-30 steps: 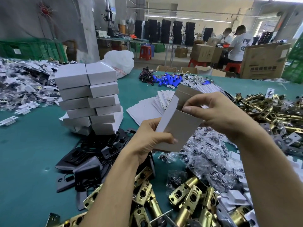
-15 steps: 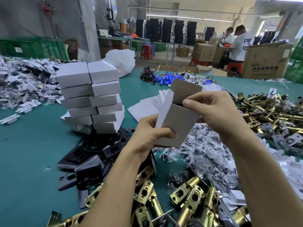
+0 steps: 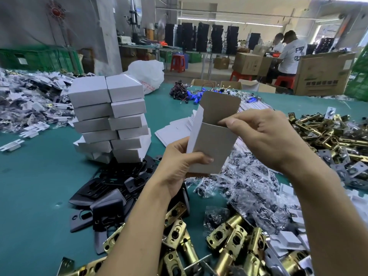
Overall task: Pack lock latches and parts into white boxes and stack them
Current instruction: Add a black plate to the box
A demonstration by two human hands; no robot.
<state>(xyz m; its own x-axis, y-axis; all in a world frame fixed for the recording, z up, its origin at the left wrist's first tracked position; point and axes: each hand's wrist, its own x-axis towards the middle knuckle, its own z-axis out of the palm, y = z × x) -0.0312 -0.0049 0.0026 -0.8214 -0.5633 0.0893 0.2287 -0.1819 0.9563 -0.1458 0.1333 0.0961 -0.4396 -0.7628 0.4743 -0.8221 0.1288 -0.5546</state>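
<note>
I hold a small white cardboard box (image 3: 213,144) upright above the table, its top flap standing open. My left hand (image 3: 179,162) grips its lower part, thumb across the front. My right hand (image 3: 258,134) pinches the box's upper right rim at the opening. Brass lock latches (image 3: 229,242) lie in a heap just below my arms. A stack of closed white boxes (image 3: 111,118) stands to the left. Flat unfolded box blanks (image 3: 175,128) lie behind the held box.
Black lock plates (image 3: 111,192) lie left of my left arm. Clear bags of small parts (image 3: 245,186) spread under my right arm, and more brass latches (image 3: 328,136) pile at the right. Bagged parts (image 3: 25,102) cover the far left of the green table (image 3: 35,176).
The box has been opened out from a half-flat sleeve into a squarer upright shape. My right hand has shifted to the box's upper rim; the flap now stands up.
</note>
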